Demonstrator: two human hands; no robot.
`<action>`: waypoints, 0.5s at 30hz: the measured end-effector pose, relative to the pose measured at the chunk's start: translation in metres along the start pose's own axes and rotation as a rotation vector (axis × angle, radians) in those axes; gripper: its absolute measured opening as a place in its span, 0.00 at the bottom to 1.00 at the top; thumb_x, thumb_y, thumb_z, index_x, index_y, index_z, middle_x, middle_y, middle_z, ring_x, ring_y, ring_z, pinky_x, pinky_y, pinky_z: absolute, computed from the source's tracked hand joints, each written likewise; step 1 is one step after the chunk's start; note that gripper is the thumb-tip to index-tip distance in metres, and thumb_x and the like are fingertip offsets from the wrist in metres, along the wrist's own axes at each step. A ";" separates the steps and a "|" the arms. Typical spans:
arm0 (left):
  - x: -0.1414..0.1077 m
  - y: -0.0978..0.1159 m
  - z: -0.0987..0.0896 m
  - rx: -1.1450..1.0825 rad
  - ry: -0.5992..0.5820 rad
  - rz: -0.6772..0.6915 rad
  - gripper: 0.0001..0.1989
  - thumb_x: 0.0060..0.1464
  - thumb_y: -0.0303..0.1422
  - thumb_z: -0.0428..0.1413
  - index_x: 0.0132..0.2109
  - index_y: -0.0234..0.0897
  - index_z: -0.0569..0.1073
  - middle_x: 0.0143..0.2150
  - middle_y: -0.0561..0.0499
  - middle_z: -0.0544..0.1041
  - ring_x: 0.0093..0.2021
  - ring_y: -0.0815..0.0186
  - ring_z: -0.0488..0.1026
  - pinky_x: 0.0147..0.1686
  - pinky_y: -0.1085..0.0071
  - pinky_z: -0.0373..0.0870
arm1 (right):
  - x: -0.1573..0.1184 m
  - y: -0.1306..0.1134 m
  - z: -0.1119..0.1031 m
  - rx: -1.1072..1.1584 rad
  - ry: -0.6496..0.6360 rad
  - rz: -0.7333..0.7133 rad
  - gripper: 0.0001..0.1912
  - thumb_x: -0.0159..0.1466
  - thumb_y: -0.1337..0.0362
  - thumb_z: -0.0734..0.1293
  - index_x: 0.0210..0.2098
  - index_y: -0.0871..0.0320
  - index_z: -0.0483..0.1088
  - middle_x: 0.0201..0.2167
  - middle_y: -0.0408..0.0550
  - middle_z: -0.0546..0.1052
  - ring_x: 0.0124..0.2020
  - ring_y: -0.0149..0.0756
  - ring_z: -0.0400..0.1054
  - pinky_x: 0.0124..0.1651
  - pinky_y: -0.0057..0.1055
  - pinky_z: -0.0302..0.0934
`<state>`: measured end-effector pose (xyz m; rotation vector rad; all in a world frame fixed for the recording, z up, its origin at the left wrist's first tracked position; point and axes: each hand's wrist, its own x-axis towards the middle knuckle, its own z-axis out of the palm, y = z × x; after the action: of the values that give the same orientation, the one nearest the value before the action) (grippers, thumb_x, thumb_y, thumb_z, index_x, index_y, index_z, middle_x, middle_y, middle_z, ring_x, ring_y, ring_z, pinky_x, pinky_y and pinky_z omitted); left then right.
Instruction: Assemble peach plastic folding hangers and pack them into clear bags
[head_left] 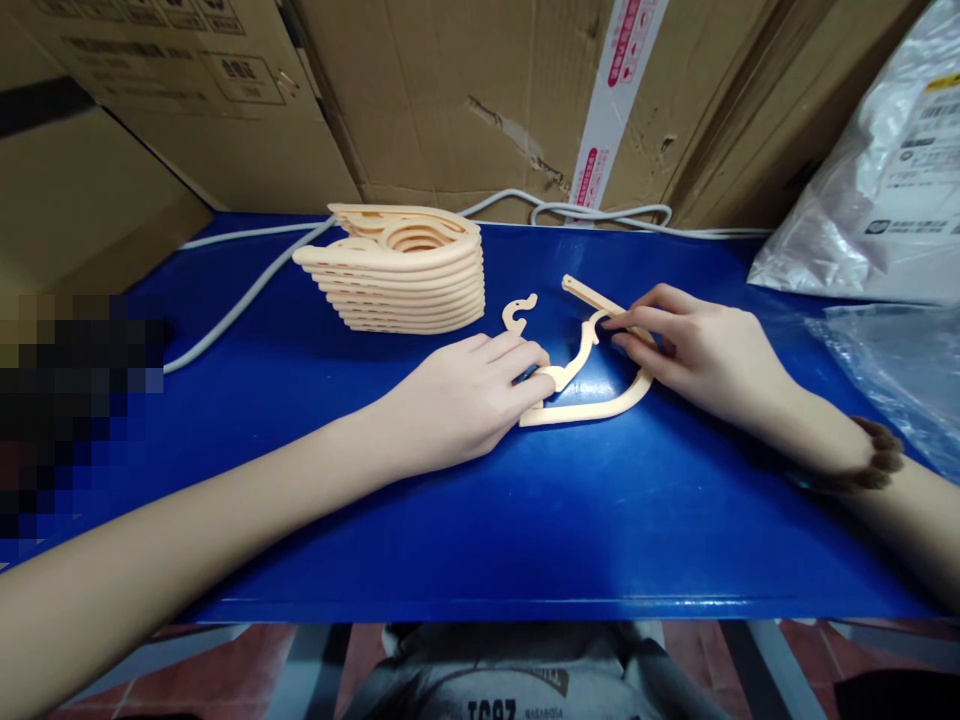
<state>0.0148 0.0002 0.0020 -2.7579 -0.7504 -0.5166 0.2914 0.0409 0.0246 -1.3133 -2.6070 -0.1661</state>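
Note:
My left hand (487, 400) is closed on the left end of a cream plastic folding hanger (600, 408) that lies on the blue table. My right hand (694, 345) pinches the same hanger at its right side, thumb and fingers around the curved part. One straight arm of the hanger sticks up and back past my right fingertips. Just behind my left fingers lies a loose cream hook (516, 315), touched by neither hand. A stack of folded cream hangers (409, 285) stands farther back on the left. My left fingers partly hide the hanger's joint.
Cardboard boxes (450, 100) line the back of the blue table (465, 540). A white cable (247, 305) runs along the rear and left. On the right are a white plastic parcel bag (862, 200) and a clear plastic bag (892, 360).

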 end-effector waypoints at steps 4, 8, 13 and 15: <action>0.000 0.000 -0.004 -0.013 0.001 -0.014 0.15 0.68 0.26 0.45 0.47 0.32 0.76 0.49 0.43 0.80 0.46 0.55 0.77 0.39 0.64 0.72 | -0.001 -0.001 -0.001 -0.021 0.003 0.026 0.17 0.71 0.57 0.61 0.51 0.52 0.78 0.46 0.49 0.77 0.34 0.37 0.72 0.30 0.32 0.57; 0.001 0.003 -0.006 -0.017 0.015 -0.029 0.12 0.67 0.32 0.50 0.44 0.32 0.77 0.47 0.43 0.81 0.47 0.54 0.78 0.40 0.63 0.72 | -0.001 -0.002 -0.002 -0.013 0.005 0.041 0.17 0.71 0.57 0.61 0.52 0.52 0.77 0.45 0.49 0.77 0.33 0.37 0.71 0.30 0.32 0.56; 0.001 0.006 -0.005 0.043 0.025 -0.011 0.13 0.67 0.38 0.55 0.44 0.31 0.76 0.47 0.42 0.82 0.48 0.54 0.79 0.40 0.64 0.72 | -0.001 -0.004 -0.002 -0.035 0.016 0.051 0.16 0.71 0.56 0.61 0.49 0.54 0.77 0.43 0.48 0.76 0.30 0.36 0.70 0.29 0.31 0.54; 0.001 0.006 -0.005 0.059 0.028 -0.007 0.12 0.67 0.37 0.55 0.44 0.31 0.76 0.47 0.43 0.82 0.47 0.55 0.79 0.39 0.64 0.72 | -0.001 -0.004 -0.002 -0.044 0.023 0.048 0.16 0.71 0.56 0.61 0.49 0.53 0.77 0.43 0.48 0.76 0.30 0.35 0.69 0.29 0.31 0.53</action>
<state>0.0171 -0.0059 0.0061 -2.6894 -0.7574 -0.5245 0.2895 0.0374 0.0264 -1.3792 -2.5637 -0.2312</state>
